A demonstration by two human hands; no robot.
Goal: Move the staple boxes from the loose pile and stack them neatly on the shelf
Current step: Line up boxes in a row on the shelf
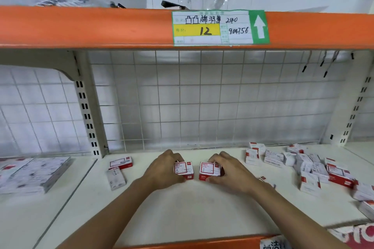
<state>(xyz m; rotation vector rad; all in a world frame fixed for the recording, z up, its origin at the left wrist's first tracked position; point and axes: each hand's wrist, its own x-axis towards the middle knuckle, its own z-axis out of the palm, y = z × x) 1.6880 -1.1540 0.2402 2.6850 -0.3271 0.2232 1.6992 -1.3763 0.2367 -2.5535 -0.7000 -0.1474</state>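
Both hands are down on the white shelf (pixel 182 208), near its middle. My left hand (pixel 162 170) curls its fingers round one small staple box (pixel 183 170). My right hand (pixel 228 172) curls round a second staple box (pixel 209 171). Each hand grips its own box. The two boxes sit side by side with a small gap between them, labels facing up and toward me.

The loose pile (pixel 311 168) lies to the right of my hands, along the back and right part of the shelf. My right hand is the nearer one to it. The boxes there point every which way, some flat, some tipped on a side, so they share no one long direction. I can count about fifteen, but the blur makes it hard to be sure.

To the left of my hands lie two more boxes (pixel 118 171), one red one behind and one pale one in front. That makes four boxes away from the pile.

I think the two held boxes need pushing together next.
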